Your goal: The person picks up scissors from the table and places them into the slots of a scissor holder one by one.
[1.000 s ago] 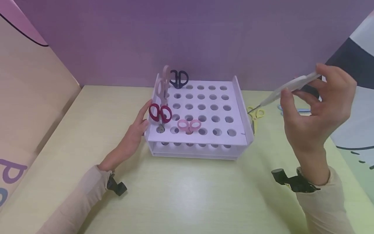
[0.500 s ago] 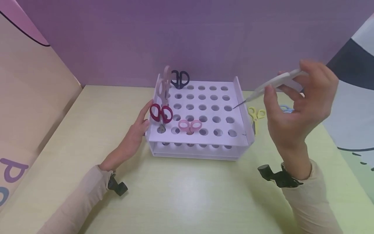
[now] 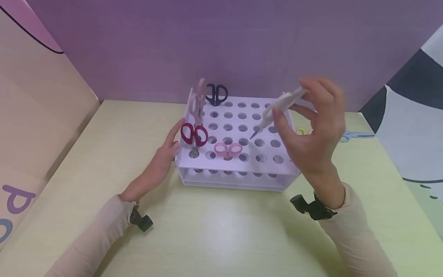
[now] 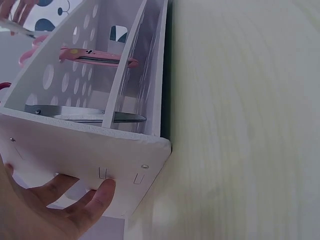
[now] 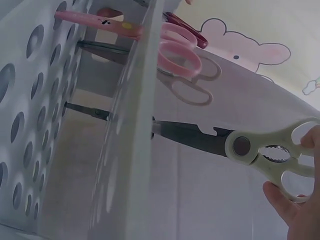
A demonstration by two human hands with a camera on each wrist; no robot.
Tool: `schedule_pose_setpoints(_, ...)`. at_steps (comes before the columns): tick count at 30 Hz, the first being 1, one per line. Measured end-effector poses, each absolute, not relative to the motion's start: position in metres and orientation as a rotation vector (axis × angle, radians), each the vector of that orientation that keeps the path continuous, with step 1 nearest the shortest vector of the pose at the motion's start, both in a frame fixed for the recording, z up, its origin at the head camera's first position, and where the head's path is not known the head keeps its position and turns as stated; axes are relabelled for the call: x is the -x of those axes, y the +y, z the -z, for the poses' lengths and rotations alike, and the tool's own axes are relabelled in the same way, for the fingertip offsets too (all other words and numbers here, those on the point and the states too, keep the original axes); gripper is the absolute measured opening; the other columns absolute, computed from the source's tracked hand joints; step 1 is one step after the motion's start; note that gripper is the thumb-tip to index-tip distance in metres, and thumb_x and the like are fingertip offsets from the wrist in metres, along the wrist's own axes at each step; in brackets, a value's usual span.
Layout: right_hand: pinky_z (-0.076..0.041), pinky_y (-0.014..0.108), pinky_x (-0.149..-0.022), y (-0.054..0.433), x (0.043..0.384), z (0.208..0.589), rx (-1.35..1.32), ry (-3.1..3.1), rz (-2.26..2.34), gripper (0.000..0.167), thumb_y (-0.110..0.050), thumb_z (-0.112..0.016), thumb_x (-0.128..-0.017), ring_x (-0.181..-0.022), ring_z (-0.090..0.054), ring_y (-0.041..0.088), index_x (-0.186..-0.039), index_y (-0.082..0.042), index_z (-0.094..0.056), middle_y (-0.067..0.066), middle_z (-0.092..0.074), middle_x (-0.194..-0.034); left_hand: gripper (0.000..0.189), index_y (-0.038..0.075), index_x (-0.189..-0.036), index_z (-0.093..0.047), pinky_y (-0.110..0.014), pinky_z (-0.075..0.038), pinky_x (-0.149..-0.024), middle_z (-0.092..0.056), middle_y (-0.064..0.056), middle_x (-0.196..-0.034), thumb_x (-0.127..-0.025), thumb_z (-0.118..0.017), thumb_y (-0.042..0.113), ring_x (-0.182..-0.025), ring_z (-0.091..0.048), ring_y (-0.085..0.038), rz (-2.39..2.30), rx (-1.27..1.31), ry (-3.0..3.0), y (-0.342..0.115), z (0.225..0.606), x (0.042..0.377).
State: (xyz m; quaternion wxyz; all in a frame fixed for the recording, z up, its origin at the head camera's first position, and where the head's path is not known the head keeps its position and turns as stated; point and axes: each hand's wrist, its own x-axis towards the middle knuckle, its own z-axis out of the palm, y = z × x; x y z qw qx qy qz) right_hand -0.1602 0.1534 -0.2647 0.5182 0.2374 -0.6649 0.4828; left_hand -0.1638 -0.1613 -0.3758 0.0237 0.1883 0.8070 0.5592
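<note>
My right hand (image 3: 315, 134) holds a pair of white-handled kitchen scissors (image 3: 283, 105) by the handles, over the right half of a white rack (image 3: 256, 167) with rows of round holes. Their dark blades (image 5: 195, 137) point down and left; in the right wrist view the tip overlaps the holed top board. At the rack's left side my left hand (image 3: 157, 165) lies with extended fingers, and in the left wrist view its fingertips touch the side panel (image 4: 85, 145). Red scissors (image 3: 194, 134), small pink scissors (image 3: 228, 154), dusty-pink scissors (image 3: 201, 88) and black scissors (image 3: 216, 96) stand in holes.
Blue scissors (image 3: 360, 135) lie on the table (image 3: 214, 234) right of the rack. Yellow scissors (image 3: 301, 131) beside it are mostly hidden behind my right hand. A purple wall (image 3: 155, 50) rises close behind the rack, with printed panels at both sides.
My right hand has carried the kitchen scissors left, from beyond the rack's right side to over its holes, with the tip lower. My left hand stays at the side panel.
</note>
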Motion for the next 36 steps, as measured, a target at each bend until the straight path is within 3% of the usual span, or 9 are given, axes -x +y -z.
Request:
schedule_pose_setpoints(9, -0.056, 0.022, -0.081, 0.150, 0.168, 0.273, -0.634, -1.745, -1.079, 0.049, -0.013, -0.079, -0.079, -0.092, -0.067, 0.029, -0.122, 0.002, -0.063, 0.017, -0.060, -0.118, 0.060, 0.050, -0.156, -0.009, -0.065, -0.029, -0.111, -0.010, 0.018, -0.164, -0.101, -0.033, 0.045, -0.150, -0.022, -0.025, -1.715, -0.592, 2.517, -0.160, 0.376, 0.163)
schedule_pose_setpoints(15, -0.056, 0.025, -0.083, 0.150, 0.173, 0.275, -0.688, -1.854, -0.968, 0.050, -0.013, -0.079, -0.081, -0.102, -0.062, 0.027, -0.125, -0.001, -0.060, 0.019, -0.058, -0.120, 0.060, 0.051, -0.156, -0.009, -0.064, -0.030, -0.110, -0.012, 0.017, -0.164, -0.101, -0.033, 0.045, -0.148, -0.027, -0.027, -1.711, -0.584, 2.521, -0.160, 0.374, 0.161)
schedule_pose_setpoints(21, -0.059, 0.033, -0.071, 0.149, 0.175, 0.275, -0.767, -2.033, -0.846, 0.047, -0.013, -0.077, -0.084, -0.088, -0.061, 0.025, -0.123, 0.002, -0.056, 0.022, -0.054, -0.110, 0.060, 0.051, -0.155, -0.009, -0.064, -0.030, -0.110, -0.012, 0.017, -0.164, -0.101, -0.033, 0.046, -0.148, -0.027, -0.027, -1.709, -0.584, 2.529, -0.160, 0.375, 0.162)
schedule_pose_setpoints(27, -0.053, 0.031, -0.062, 0.146, 0.175, 0.280, -0.755, -2.264, -0.814, 0.035, -0.016, -0.069, -0.088, -0.076, -0.060, 0.023, -0.119, -0.001, -0.060, 0.017, -0.052, -0.101, 0.059, 0.052, -0.155, -0.009, -0.063, -0.031, -0.110, -0.015, 0.016, -0.164, -0.101, -0.033, 0.048, -0.146, -0.031, -0.027, -1.713, -0.576, 2.530, -0.158, 0.378, 0.163)
schedule_pose_setpoints(36, -0.053, 0.036, -0.067, 0.146, 0.176, 0.281, -0.759, -2.550, -0.632, 0.026, -0.017, -0.065, -0.096, -0.082, -0.062, 0.026, -0.118, -0.003, -0.061, 0.013, -0.053, -0.096, 0.059, 0.052, -0.155, -0.010, -0.063, -0.034, -0.109, -0.018, 0.012, -0.163, -0.101, -0.032, 0.047, -0.143, -0.037, -0.028, -1.715, -0.574, 2.520, -0.158, 0.375, 0.162)
